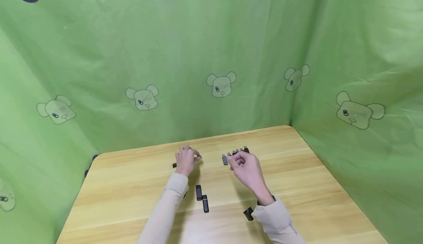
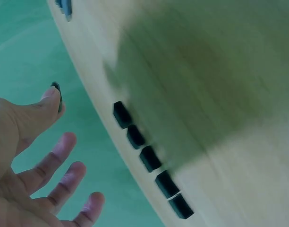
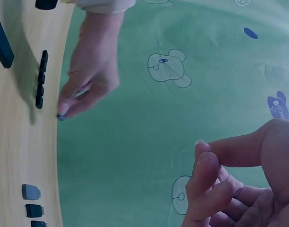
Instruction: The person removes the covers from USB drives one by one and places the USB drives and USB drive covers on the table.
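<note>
Pinching a small dark piece (image 1: 199,157), mostly hidden, in the grip of the left hand (image 1: 186,162), lower centre of the frame. With right hand (image 1: 246,167) closed, thumb to fingers, beside grey and black USB sticks (image 1: 225,159), metal plugs bared. On wood-grain worktop (image 1: 112,189), before green curtain (image 1: 181,53) with bear faces (image 1: 222,86).

Black USB sticks (image 1: 246,150) partly behind right hand (image 1: 247,168)

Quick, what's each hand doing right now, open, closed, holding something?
Left hand: closed, pinching a small dark piece.
Right hand: closed, with nothing visible in its grip.
</note>
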`<state>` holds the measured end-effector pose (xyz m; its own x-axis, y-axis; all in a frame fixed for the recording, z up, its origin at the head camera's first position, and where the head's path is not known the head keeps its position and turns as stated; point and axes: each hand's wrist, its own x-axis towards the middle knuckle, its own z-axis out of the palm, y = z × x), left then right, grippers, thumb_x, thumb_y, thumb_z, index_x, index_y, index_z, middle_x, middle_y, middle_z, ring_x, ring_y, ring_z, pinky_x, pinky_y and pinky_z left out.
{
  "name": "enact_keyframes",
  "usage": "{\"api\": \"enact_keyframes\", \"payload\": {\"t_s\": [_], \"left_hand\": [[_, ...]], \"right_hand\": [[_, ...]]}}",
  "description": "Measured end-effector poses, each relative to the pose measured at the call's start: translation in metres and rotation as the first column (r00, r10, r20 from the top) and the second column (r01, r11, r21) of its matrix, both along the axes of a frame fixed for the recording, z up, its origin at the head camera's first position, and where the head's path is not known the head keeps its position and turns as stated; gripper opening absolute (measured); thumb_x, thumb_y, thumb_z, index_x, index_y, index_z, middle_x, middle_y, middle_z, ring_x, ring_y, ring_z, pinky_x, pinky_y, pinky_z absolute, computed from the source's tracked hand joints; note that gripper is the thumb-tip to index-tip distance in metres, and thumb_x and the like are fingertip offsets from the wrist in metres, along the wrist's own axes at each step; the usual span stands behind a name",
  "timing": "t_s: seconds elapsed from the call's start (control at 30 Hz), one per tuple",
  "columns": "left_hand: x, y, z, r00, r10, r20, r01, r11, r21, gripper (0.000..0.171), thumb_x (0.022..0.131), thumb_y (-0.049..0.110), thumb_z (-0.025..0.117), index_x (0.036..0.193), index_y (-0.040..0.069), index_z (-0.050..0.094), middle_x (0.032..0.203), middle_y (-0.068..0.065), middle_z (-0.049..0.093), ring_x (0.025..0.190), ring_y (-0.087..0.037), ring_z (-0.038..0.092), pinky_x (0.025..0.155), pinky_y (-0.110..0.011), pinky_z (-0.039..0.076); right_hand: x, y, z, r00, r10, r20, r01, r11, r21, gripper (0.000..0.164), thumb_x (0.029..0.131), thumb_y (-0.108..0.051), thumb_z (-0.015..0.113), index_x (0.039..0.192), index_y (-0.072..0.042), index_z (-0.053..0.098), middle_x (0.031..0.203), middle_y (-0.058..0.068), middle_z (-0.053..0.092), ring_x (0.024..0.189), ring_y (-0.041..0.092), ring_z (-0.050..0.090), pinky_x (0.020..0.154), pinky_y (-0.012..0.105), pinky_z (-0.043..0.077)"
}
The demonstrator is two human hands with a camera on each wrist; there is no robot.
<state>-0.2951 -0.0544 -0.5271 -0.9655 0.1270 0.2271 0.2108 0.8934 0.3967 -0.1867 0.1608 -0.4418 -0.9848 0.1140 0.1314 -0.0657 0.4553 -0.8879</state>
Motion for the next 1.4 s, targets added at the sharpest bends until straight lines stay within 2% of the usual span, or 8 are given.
{"api": "enact_keyframes", "payload": {"t_s": [0.13,0.27,0.47,0.63,0.97,1.03,1.23,1.4], "left_hand": [[-0.002,-0.001,-0.006,0.999,0.015,0.031,-0.014,1.0,-0.02,0.017,0.085,0.023,0.081,0.1,0.016,0.081,0.121,-0.013,0.069,0.109,-0.032,0.054,0.087,-0.052,0.046],[-0.006,-0.001,-0.009,0.999,0.027,0.028,-0.027,0.999,-0.027,0.017,0.084,0.023,0.082,0.099,0.015,0.081,0.123,-0.014,0.069,0.109,-0.033,0.053,0.09,-0.054,0.045],[-0.01,0.002,-0.015,0.998,0.042,0.044,-0.041,0.999,-0.032,0.017,0.083,0.025,0.082,0.097,0.015,0.081,0.121,-0.014,0.068,0.109,-0.033,0.051,0.093,-0.056,0.043],[-0.008,0.003,-0.019,0.998,0.041,0.05,-0.037,0.996,-0.081,0.016,0.083,0.026,0.081,0.095,0.015,0.082,0.119,-0.014,0.069,0.108,-0.032,0.051,0.092,-0.056,0.044],[-0.007,0.003,-0.02,0.999,0.043,-0.012,-0.044,0.986,-0.164,0.013,0.082,0.026,0.081,0.089,0.015,0.082,0.106,-0.011,0.07,0.102,-0.031,0.053,0.086,-0.053,0.047],[-0.008,0.003,-0.019,0.999,0.05,0.007,-0.048,0.981,-0.186,0.014,0.083,0.026,0.08,0.092,0.015,0.082,0.109,-0.012,0.07,0.105,-0.032,0.054,0.089,-0.055,0.048],[-0.009,0.003,-0.02,0.998,0.06,-0.001,-0.059,0.966,-0.252,0.017,0.084,0.027,0.08,0.099,0.018,0.081,0.113,-0.01,0.07,0.107,-0.031,0.056,0.092,-0.055,0.05],[-0.01,-0.001,-0.024,0.999,0.051,-0.02,-0.054,0.965,-0.257,0.022,0.083,0.028,0.082,0.102,0.017,0.08,0.111,-0.011,0.07,0.106,-0.032,0.058,0.091,-0.055,0.05]], "right_hand": [[0.007,-0.002,0.005,1.0,0.006,0.008,-0.006,1.0,0.0,0.016,0.094,-0.015,0.072,0.081,-0.006,0.068,0.071,0.014,0.071,0.056,0.012,0.059,0.049,0.022,0.045],[0.012,-0.003,0.011,1.0,0.006,0.0,-0.006,1.0,-0.004,0.016,0.094,-0.016,0.071,0.082,-0.005,0.069,0.069,0.008,0.069,0.057,0.012,0.058,0.049,0.021,0.045],[0.018,-0.002,0.017,1.0,0.023,0.009,-0.022,0.999,-0.024,0.018,0.094,-0.017,0.071,0.085,-0.001,0.069,0.071,0.012,0.071,0.057,0.012,0.059,0.048,0.021,0.044],[0.021,0.0,0.019,0.999,0.042,0.018,-0.041,0.998,-0.047,0.018,0.095,-0.016,0.071,0.085,-0.002,0.069,0.073,0.015,0.071,0.056,0.011,0.059,0.047,0.021,0.043],[0.027,0.0,0.026,0.998,0.061,-0.018,-0.062,0.997,-0.053,0.019,0.095,-0.019,0.072,0.084,-0.003,0.069,0.073,0.014,0.072,0.056,0.01,0.059,0.048,0.02,0.045],[0.028,0.0,0.027,0.998,0.06,-0.024,-0.061,0.997,-0.046,0.018,0.095,-0.018,0.072,0.084,-0.003,0.069,0.072,0.013,0.071,0.056,0.01,0.06,0.048,0.021,0.045],[0.029,0.003,0.03,0.998,0.047,-0.044,-0.048,0.998,-0.031,0.017,0.095,-0.018,0.072,0.084,-0.004,0.07,0.072,0.013,0.071,0.055,0.012,0.06,0.048,0.023,0.047],[0.032,0.002,0.034,0.998,0.053,-0.041,-0.054,0.998,-0.038,0.019,0.095,-0.019,0.071,0.084,-0.004,0.069,0.074,0.017,0.072,0.055,0.011,0.06,0.049,0.023,0.048]]}}
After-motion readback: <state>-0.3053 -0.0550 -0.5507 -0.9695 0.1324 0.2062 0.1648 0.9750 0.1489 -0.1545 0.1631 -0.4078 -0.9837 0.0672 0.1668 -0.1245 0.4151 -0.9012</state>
